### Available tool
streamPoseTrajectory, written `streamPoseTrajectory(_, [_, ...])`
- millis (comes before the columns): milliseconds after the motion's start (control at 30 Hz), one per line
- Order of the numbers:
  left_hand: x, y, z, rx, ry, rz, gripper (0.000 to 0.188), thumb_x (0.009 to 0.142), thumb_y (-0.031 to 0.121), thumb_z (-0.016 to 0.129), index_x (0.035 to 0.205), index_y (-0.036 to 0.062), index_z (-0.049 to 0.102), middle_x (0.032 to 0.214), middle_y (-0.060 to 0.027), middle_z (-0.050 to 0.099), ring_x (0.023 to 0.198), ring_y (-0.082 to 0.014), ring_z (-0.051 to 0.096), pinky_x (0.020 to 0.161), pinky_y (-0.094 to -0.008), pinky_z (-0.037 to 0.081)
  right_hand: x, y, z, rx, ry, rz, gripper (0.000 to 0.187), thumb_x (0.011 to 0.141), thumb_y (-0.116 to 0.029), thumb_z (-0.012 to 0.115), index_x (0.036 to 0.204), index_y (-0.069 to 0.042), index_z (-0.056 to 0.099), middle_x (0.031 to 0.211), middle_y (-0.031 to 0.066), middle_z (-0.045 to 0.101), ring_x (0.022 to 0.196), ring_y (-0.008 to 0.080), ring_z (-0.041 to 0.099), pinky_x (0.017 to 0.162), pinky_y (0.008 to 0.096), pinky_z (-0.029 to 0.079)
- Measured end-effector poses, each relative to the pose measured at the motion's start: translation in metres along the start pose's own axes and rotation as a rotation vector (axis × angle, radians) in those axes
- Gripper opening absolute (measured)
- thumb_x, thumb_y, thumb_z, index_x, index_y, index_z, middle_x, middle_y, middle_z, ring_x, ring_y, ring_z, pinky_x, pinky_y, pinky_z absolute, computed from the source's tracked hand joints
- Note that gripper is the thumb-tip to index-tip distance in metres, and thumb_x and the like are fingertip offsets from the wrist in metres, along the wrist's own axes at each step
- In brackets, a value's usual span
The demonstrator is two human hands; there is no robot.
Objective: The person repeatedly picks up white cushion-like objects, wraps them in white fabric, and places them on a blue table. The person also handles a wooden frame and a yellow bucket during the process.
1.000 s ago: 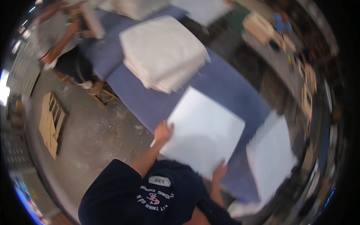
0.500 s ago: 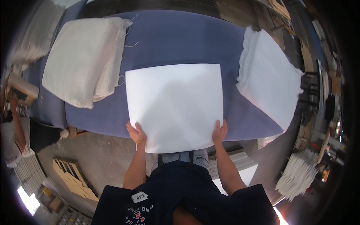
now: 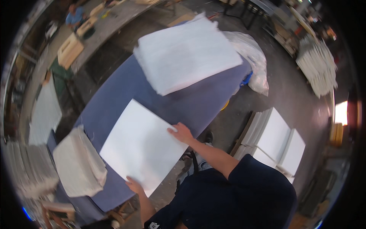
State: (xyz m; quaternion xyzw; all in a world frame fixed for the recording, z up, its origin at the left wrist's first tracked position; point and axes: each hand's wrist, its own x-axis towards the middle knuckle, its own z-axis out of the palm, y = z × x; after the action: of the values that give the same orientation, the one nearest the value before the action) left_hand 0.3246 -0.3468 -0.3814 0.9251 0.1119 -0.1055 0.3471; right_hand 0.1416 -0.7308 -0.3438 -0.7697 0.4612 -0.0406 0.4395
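A smooth white square sheet (image 3: 141,145) lies over the near part of a table covered in blue-grey cloth (image 3: 114,95). My left hand (image 3: 135,186) holds its near left edge, the thumb on top and the other fingers partly hidden beneath. On the right edge, my right hand (image 3: 181,133) grips the sheet, its fingers partly under the edge. Beyond the sheet rests a stack of fluffy white wadding (image 3: 187,53). Left of the sheet, a folded pile of cream-coloured wadding (image 3: 78,162) sits at the table's other end.
Stacked white slabs (image 3: 272,137) stand on the floor to my right. A clear plastic bag (image 3: 251,57) hangs at the table's far end. Another person (image 3: 74,17) is at a long workbench (image 3: 110,26) at the far left. Part of a co-worker's arm shows at the lower left.
My view has swung to the right, so the table now runs diagonally and the slabs on the floor show more fully. Both hands still hold the white sheet.
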Motion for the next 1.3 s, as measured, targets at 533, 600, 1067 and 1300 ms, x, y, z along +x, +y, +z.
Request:
streamPoseTrajectory(533, [-0.126,0.064,0.162,-0.051,-0.157,0.383,0.068,0.088,0.044,0.061,0.140,0.0032,0.046,0.136,-0.0320,0.047,0.128,-0.0439,0.044,0.105,-0.0543,0.036,-0.196,0.438,-0.233,0.050,-0.025,0.476,0.035,0.081,-0.031,0.053,0.101,-0.010,0.072,0.108,0.0166,0.069,0.104,0.0351,0.064,0.089,0.0444,0.051])
streamPoseTrajectory(600, [-0.209,0.179,0.238,0.328,-0.267,0.409,0.076,0.088,0.056,0.056,0.146,0.0097,0.040,0.149,-0.0314,0.032,0.138,-0.0490,0.027,0.112,-0.0572,0.024,-0.244,0.549,-0.272,0.083,0.335,0.741,0.034,0.082,-0.028,0.053,0.096,-0.005,0.072,0.102,0.0205,0.069,0.099,0.0399,0.064,0.087,0.0464,0.051])
streamPoseTrajectory(1067, [-0.373,0.257,0.418,0.880,-0.328,0.520,0.096,0.088,0.070,0.042,0.156,0.0164,0.001,0.156,-0.0332,-0.007,0.137,-0.0622,0.008,0.108,-0.0683,0.016,-0.347,0.643,-0.271,0.761,0.623,0.870,0.024,0.089,-0.023,0.058,0.104,-0.007,0.068,0.088,0.0098,0.070,0.063,0.0213,0.066,0.049,0.0344,0.055])
streamPoseTrajectory(1300, [-0.421,0.416,0.415,0.176,-0.266,1.349,0.063,0.082,0.023,0.070,0.138,0.0060,0.046,0.143,-0.0315,0.034,0.133,-0.0468,0.032,0.109,-0.0517,0.030,-0.299,0.579,-0.198,0.452,0.131,0.708,0.026,0.092,-0.025,0.052,0.105,-0.009,0.068,0.090,0.0088,0.069,0.070,0.0219,0.067,0.062,0.0425,0.056])
